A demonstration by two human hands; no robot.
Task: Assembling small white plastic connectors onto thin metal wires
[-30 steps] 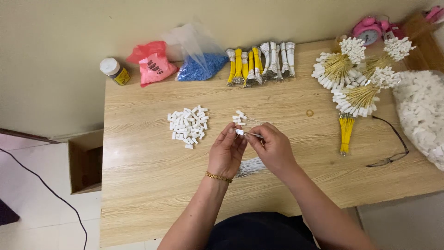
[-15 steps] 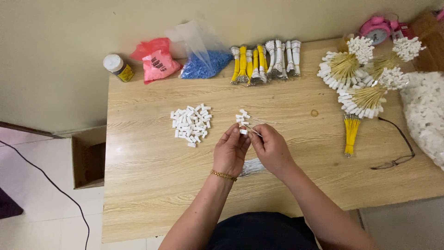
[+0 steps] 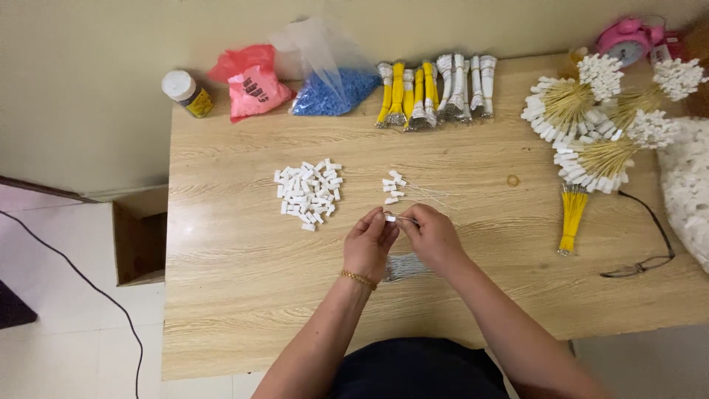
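My left hand and my right hand meet over the middle of the wooden table. Between their fingertips I pinch a small white connector with a thin wire running from it toward my right hand. A gold bracelet is on my left wrist. A heap of loose white connectors lies just left of my hands. A few finished wired connectors lie just beyond my fingers. Under my wrists sits a bundle of pale wires.
Along the far edge: a small jar, a red bag, a clear bag of blue pieces, yellow and white wire bundles. At right are fanned yellow wire bunches, a yellow bundle, eyeglasses, a pink clock.
My hands stay together on the connector and wire, shifting only slightly. The camera view has drifted a little.
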